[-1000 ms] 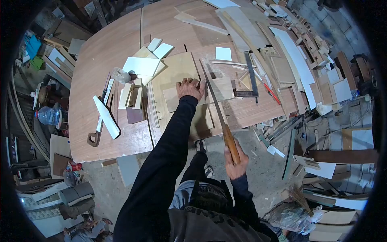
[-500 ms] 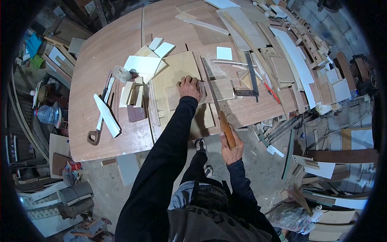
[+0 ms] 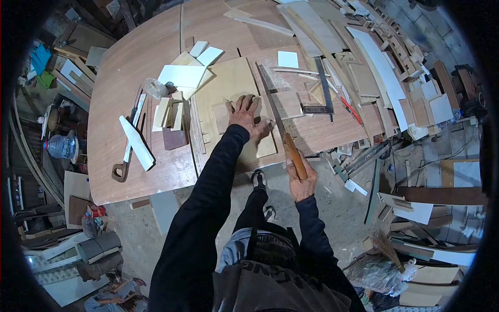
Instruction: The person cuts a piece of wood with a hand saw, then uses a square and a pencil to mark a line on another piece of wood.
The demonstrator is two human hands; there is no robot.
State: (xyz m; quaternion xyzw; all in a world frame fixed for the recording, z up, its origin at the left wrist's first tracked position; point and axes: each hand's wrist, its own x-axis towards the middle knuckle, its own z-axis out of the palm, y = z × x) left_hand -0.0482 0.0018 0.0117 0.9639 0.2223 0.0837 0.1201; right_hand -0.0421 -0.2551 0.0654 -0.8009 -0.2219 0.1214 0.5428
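Note:
My right hand (image 3: 303,180) is wrapped around the wooden handle of a handsaw (image 3: 294,154). Its long narrow blade points away from me and crosses a short, thin board (image 3: 289,104). Fingers spread, my left hand (image 3: 243,113) lies flat on the wood just left of the blade, its thumb stretched toward the saw. Beneath it is a larger pale plywood sheet (image 3: 228,73) near the table's front edge. Right of the saw lies a dark try square (image 3: 326,93). My left palm covers part of the wood under it.
The brown worktable (image 3: 130,62) bears a second saw (image 3: 120,170), a white tapered strip (image 3: 136,143), white offcuts (image 3: 182,76), small wood blocks (image 3: 169,113) and a red pen-like tool (image 3: 351,110). Long strips (image 3: 379,78) line the right side. Scraps lie on the floor.
My left hand's fingers have gone from bent on the board to spread flat. The saw and my right hand have shifted slightly toward me and to the right. The view has shifted slightly.

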